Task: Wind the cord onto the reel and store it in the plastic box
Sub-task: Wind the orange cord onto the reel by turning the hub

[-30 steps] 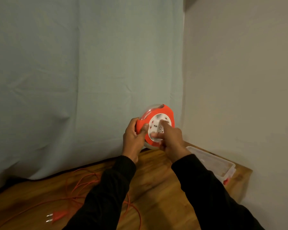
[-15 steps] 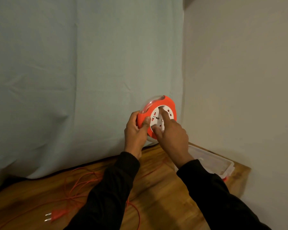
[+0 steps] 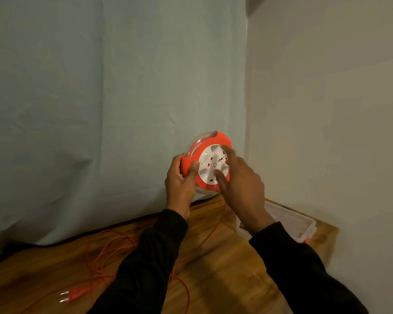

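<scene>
The right hand [image 3: 241, 184] is covering the right part of the reel [image 3: 208, 165], its fingertips motion-blurred, so contact is unclear. The plastic box [image 3: 304, 225] at the tabletop's [image 3: 225, 268] far right corner is partly hiding behind the right wrist. The sleeves are masking stretches of the cord [image 3: 114, 248], which is running off the bottom edge.

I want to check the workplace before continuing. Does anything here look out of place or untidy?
Yes. Much of the thin orange cord lies in loose tangled loops on the wooden table, its two-pin plug near the front edge, not yet wound onto the round orange-and-white reel. Nothing looks spilled or damaged.
</scene>
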